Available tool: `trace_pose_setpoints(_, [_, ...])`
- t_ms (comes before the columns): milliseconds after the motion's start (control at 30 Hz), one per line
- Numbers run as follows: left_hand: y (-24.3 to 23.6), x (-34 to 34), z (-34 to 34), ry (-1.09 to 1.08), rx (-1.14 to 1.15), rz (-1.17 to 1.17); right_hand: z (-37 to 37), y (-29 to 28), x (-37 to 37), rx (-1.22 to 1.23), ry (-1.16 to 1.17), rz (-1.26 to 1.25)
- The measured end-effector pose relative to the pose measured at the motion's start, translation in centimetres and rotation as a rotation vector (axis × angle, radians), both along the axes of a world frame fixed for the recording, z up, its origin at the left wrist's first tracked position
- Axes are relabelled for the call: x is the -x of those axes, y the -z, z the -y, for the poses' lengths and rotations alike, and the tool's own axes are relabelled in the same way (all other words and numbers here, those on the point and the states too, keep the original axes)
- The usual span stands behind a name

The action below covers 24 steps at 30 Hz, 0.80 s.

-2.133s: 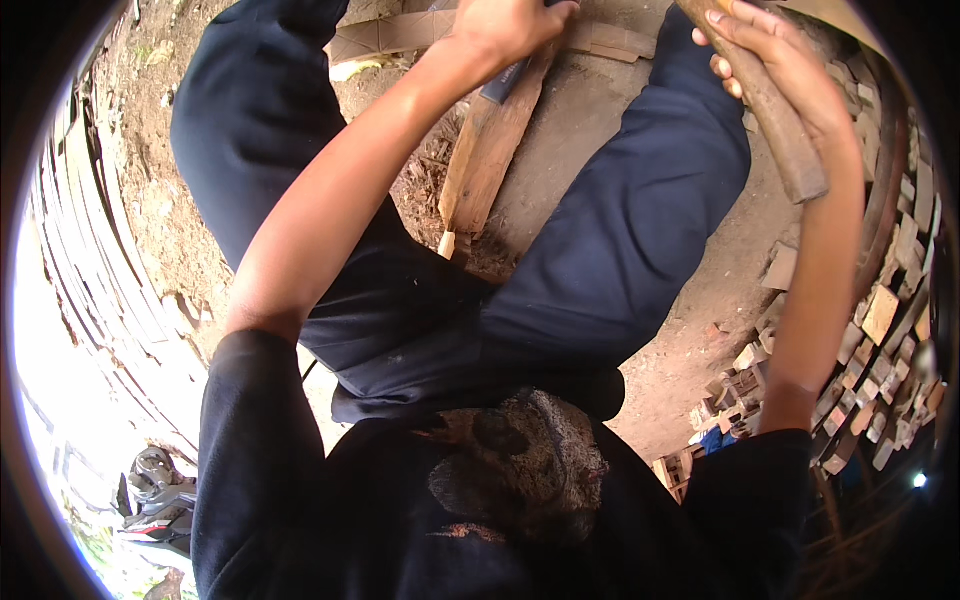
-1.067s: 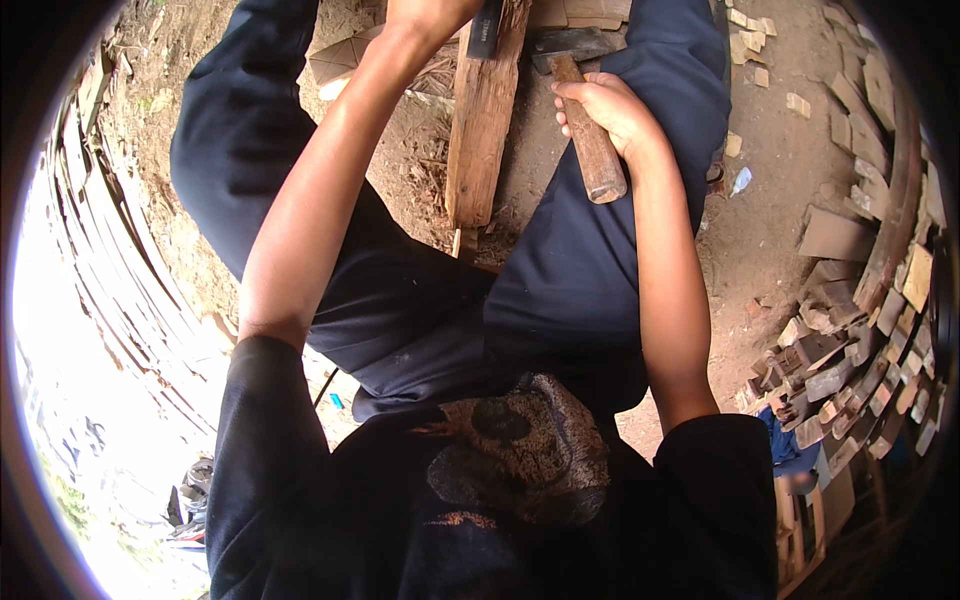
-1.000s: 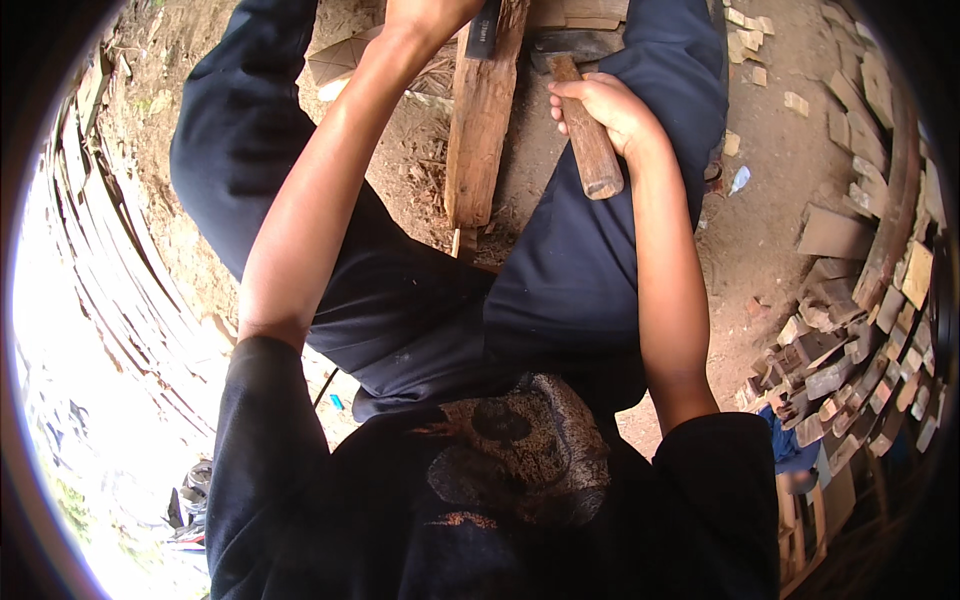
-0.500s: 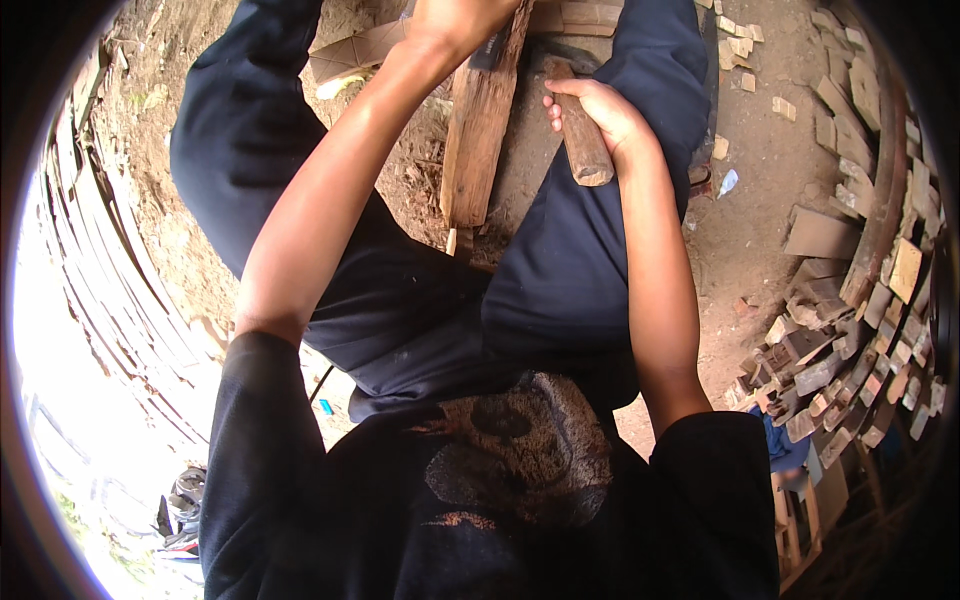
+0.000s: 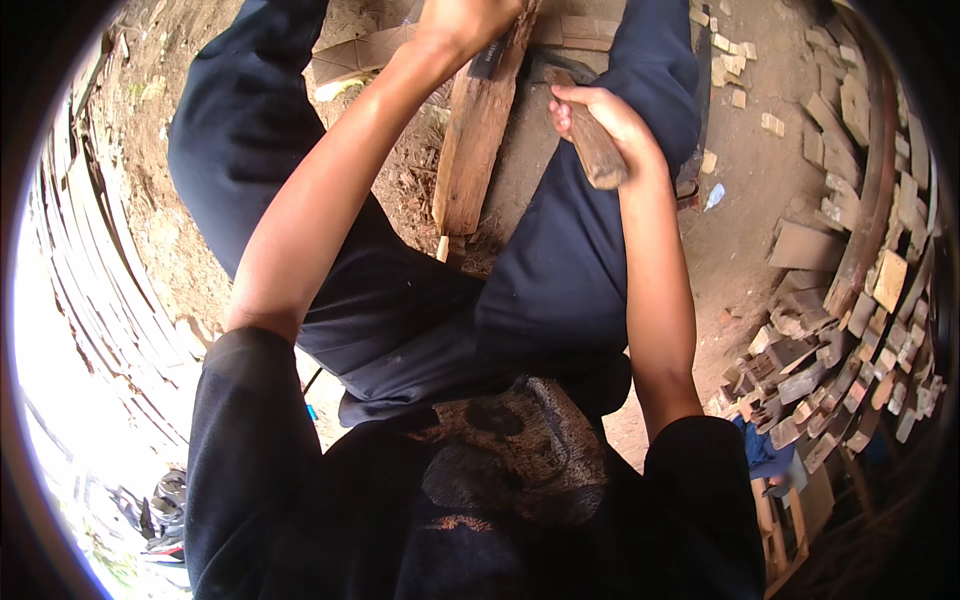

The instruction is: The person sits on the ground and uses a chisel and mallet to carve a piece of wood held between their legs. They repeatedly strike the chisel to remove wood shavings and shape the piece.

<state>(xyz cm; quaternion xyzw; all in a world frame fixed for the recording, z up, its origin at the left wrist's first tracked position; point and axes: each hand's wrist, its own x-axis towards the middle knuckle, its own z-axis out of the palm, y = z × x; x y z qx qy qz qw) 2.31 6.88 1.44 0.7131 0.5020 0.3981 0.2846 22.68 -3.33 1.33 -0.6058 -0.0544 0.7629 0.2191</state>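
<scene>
At the top edge of the head view, my left hand [image 5: 470,18] is closed over the upper part of a rough wooden beam [image 5: 468,150], partly cut off by the frame. What its fingers hold is hidden. Just below it, a flat black piece [image 5: 486,62] lies against the beam. My right hand [image 5: 612,112] grips a thick, worn wooden handle [image 5: 599,160], held tilted above my right thigh. The handle's rounded butt points toward me; its far end is by a dark part that I cannot make out. The beam lies lengthwise between my legs.
A wooden plank [image 5: 570,32] crosses behind the beam. Small cut wood blocks [image 5: 735,60] are scattered on the dirt floor at right, beside a large stack of wood offcuts [image 5: 800,380]. Long boards [image 5: 120,270] lie at left. A person's blue clothing [image 5: 765,450] shows at lower right.
The near end of the wooden handle has swung slightly to the right in my right hand. My left hand stays at the beam. The whole view has shifted slightly.
</scene>
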Motion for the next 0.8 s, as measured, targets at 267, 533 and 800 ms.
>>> trace_pose_setpoints(267, [0.3,-0.7,0.0,0.004,0.1,0.092,-0.6,-12.2,0.2,-0.396,-0.218,0.417])
trace_pose_setpoints(533, [-0.8,-0.8,0.4,0.03,0.149,0.036,-7.9,-18.9,0.1,-0.646,-0.453,0.681])
trace_pose_setpoints(800, [0.3,-1.2,0.1,0.025,0.081,0.132,-10.4,-20.4,0.1,-0.607,-0.644,0.703])
